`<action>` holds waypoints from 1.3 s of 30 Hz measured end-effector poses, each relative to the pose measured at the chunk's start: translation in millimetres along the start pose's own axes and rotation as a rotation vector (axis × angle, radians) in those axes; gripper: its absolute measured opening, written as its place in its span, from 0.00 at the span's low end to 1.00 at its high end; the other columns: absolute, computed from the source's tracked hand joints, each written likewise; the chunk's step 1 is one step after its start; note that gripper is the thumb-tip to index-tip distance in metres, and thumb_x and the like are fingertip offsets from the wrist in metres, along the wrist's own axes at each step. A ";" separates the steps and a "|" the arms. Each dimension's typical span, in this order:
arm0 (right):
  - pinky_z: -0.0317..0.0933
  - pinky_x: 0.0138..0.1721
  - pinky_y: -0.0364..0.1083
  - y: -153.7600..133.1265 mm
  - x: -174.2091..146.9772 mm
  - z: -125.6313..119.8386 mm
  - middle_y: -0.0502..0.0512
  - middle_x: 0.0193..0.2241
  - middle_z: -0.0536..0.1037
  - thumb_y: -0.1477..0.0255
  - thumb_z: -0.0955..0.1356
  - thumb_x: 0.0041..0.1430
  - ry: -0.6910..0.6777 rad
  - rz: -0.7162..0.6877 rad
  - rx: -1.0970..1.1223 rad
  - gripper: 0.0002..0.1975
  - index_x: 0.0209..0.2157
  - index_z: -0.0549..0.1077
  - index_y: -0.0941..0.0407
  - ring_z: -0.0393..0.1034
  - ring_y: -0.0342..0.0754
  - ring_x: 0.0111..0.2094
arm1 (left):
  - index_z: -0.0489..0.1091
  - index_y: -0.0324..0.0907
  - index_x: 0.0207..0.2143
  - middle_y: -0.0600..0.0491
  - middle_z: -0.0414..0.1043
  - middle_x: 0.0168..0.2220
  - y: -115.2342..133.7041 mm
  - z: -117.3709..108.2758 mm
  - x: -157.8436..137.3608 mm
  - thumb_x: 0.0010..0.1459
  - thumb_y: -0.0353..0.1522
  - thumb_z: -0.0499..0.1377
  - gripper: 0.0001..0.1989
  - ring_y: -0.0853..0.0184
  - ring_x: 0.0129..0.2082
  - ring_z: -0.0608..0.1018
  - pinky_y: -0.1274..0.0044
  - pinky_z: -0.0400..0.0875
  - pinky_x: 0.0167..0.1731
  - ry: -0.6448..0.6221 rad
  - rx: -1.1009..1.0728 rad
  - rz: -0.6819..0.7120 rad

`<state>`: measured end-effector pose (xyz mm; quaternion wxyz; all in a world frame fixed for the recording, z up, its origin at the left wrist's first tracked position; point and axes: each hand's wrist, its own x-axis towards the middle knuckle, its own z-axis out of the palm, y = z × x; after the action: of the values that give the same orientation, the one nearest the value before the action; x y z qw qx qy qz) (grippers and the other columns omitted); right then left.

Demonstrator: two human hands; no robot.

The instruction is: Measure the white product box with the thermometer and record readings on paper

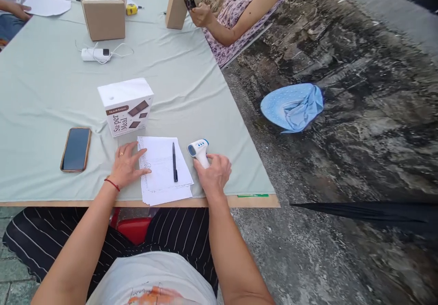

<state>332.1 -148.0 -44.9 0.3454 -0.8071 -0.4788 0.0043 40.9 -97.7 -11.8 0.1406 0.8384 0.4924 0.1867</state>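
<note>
My left hand (127, 164) lies with fingers spread over the left edge of a stack of white papers (159, 159) near the table's front edge. A black pen (174, 163) rests lengthwise on the papers. To their right, my right hand (215, 172) is closed around the handle of a white and blue infrared thermometer (198, 148), whose head points away to the left. Behind the papers stands a white box with brown print (126, 106). Left of my left hand, a phone in a brown case (75, 149) lies screen up, its screen dark.
Farther back on the cloth-covered table (41, 95) are a white device with a cable (96, 55), a cardboard box (104, 19), another carton (177, 3) and a yellow tape measure (131, 9). One person holds a phone (190, 4), another holds paper. A blue hat (292, 106) lies right of the table.
</note>
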 end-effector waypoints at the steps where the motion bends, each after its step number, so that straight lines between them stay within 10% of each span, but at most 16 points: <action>1: 0.60 0.48 0.57 -3.7 -1.2 -1.0 0.66 0.43 0.73 0.56 0.67 0.55 0.031 -0.039 0.012 0.18 0.38 0.73 0.56 0.66 0.59 0.47 | 0.69 0.50 0.56 0.42 0.60 0.64 2.4 -0.3 -0.2 0.47 0.53 0.68 0.36 0.47 0.63 0.63 0.53 0.51 0.63 -0.020 0.016 0.009; 10: 0.61 0.37 0.50 -56.7 -6.1 13.2 0.55 0.30 0.77 0.57 0.67 0.56 -0.404 -0.090 0.108 0.17 0.38 0.72 0.56 0.68 0.51 0.32 | 0.69 0.47 0.58 0.40 0.57 0.66 9.4 -0.8 0.3 0.41 0.57 0.68 0.44 0.42 0.67 0.55 0.48 0.41 0.65 -0.137 0.063 0.022; 21: 0.66 0.40 0.49 -48.7 -17.8 -5.4 0.53 0.34 0.74 0.63 0.63 0.56 -0.383 -0.043 0.735 0.22 0.51 0.71 0.54 0.69 0.47 0.35 | 0.65 0.44 0.61 0.36 0.51 0.68 8.1 -0.3 0.2 0.45 0.48 0.71 0.43 0.45 0.68 0.56 0.49 0.42 0.66 -0.158 -0.001 0.037; 29: 0.67 0.38 0.49 -17.5 -35.8 -16.6 0.51 0.26 0.73 0.55 0.60 0.64 -0.149 -0.178 0.425 0.18 0.40 0.71 0.54 0.71 0.48 0.29 | 0.59 0.43 0.64 0.34 0.41 0.71 2.4 1.6 -0.1 0.33 0.56 0.72 0.58 0.42 0.69 0.52 0.51 0.42 0.66 -0.172 -0.042 0.079; 39: 0.62 0.55 0.65 3.7 -74.8 -17.5 0.73 0.60 0.65 0.56 0.71 0.56 -0.339 -0.544 0.146 0.22 0.43 0.64 0.55 0.60 0.65 0.63 | 0.41 0.41 0.70 0.33 0.39 0.71 -4.1 -3.7 -4.4 0.39 0.58 0.68 0.65 0.47 0.71 0.49 0.55 0.41 0.67 -0.286 -0.052 0.130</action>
<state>300.4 -216.8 -57.9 0.3060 -0.6104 -0.7261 0.0806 34.0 -99.5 -11.0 0.2185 0.8826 0.4071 0.0868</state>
